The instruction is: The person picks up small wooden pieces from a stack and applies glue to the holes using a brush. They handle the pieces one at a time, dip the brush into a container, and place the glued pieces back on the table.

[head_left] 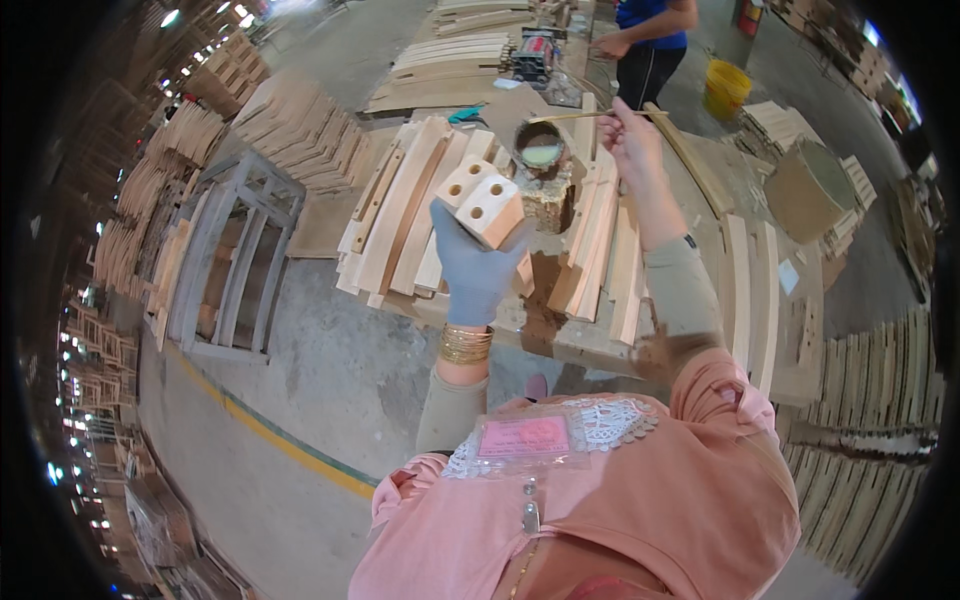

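Observation:
My left hand (470,268), in a grey glove, is closed around two pale wooden pieces (497,222) held side by side. Their end faces point up and show several round drilled holes. Pinched in my bare right hand (632,148) is a thin stick (578,116), lying nearly level. Its far tip reaches left to the rim of a dark, crusted pot (523,137). Pale greenish liquid (541,155) lies in the pot, which stands on a stained block (548,206) just beyond my left hand.
Curved wooden slats (415,205) cover the worktable to the left of the pot, and more slats (597,240) lie to its right. A grey frame stand (235,255) is at the left. Across the table stands another person (650,40), near a yellow bucket (727,88).

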Demonstrator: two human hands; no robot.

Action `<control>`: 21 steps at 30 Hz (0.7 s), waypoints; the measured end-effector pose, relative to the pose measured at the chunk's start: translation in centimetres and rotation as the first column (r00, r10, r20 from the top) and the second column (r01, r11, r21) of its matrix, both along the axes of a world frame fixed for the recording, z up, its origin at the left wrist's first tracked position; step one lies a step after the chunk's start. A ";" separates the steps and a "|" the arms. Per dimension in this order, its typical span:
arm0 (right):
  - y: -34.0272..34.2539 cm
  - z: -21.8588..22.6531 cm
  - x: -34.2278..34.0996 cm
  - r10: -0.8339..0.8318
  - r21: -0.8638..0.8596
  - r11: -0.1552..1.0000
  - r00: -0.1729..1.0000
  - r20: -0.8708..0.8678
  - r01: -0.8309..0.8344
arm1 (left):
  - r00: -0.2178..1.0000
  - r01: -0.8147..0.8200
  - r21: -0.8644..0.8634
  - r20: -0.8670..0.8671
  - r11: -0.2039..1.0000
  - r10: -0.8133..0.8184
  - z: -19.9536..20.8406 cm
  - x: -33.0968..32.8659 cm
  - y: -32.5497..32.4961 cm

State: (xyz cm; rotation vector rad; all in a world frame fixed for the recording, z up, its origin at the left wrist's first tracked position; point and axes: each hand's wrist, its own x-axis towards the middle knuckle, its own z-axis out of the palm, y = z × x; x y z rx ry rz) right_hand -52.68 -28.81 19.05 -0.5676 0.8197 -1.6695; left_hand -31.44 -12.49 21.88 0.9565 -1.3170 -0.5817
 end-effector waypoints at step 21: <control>13.6 17.6 3.5 -0.207 -0.527 0.765 0.634 -0.745 -0.369 | 0.984 -0.113 0.040 0.147 0.993 0.106 0.2 -1.4 -1.0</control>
